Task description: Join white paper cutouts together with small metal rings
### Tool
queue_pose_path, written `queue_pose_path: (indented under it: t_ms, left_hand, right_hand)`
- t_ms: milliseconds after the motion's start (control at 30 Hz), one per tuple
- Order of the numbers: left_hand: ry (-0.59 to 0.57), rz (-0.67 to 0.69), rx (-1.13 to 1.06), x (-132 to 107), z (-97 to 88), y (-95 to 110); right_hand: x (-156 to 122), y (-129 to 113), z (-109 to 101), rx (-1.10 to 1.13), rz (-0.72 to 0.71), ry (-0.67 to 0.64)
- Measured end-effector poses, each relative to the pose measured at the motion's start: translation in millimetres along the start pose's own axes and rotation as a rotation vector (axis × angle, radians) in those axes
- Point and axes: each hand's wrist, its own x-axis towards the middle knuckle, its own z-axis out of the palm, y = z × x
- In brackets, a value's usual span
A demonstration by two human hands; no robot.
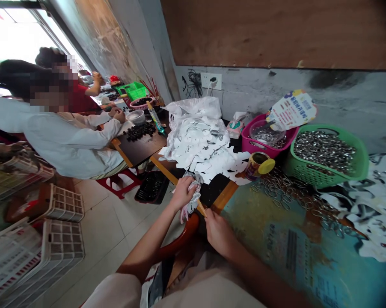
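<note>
My left hand (182,193) is closed around a crumpled white and pink cloth (192,194) at the near edge of the table. My right hand (217,231) sits just below it with fingers curled at the table's wooden edge (225,194); whatever is in it is hidden. A heap of white cut-out paper pieces (201,150) lies just beyond the hands. Loose metal rings (287,188) are spread on the blue-green table cover (295,248) to the right.
A green basket (328,176) full of metal rings and a pink basket (266,149) stand at the back right, with a small yellow-lidded tin (259,164) in front. Two other people sit along the table at left. White plastic crates (45,244) lie on the floor.
</note>
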Motion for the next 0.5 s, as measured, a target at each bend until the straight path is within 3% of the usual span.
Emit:
queue_pose_path:
  t_ms: [200,367,500]
  left_hand:
    - [0.001,-0.004,0.062,1,5.1,0]
    - [0.006,0.002,0.079,2,10.0,-1]
    - [0.040,-0.014,0.067,3,13.5,1]
  right_hand:
    - [-20,6,0,0.039,0.015,-0.007]
    - [-57,13,-5,0.118,0.059,0.010]
    - [-92,27,-6,0.113,0.011,0.081]
